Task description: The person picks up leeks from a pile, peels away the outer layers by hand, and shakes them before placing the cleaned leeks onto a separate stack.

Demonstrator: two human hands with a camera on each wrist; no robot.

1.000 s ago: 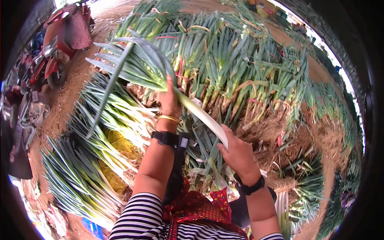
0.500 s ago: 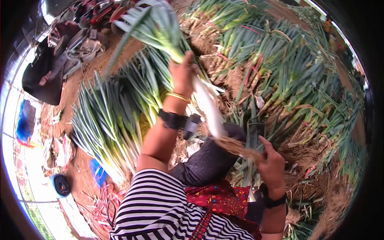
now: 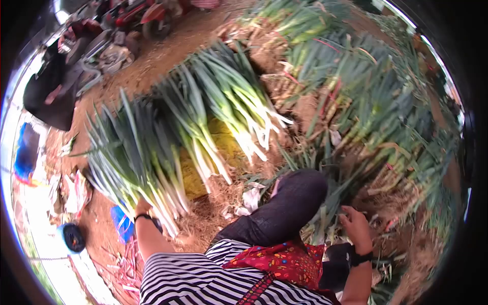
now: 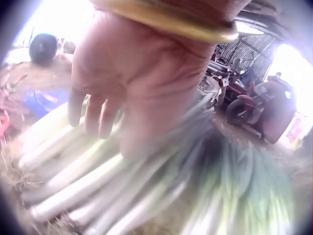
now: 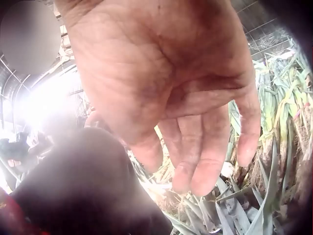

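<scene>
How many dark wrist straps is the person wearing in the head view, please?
2. The left strap is by the left hand, which is at the leafy stalks; the right strap is by the right hand. Both wrists show, so none seems hidden there.

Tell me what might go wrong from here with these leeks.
The left hand is low among the laid-out leeks, so it might knock some out of line or bend their leaves.
Loose brown roots lie by the leeks' pale ends, so bits of dirt may stick to them.
The bent knee is close to the green leaves on its right; a shift of the leg might crush them.
</scene>
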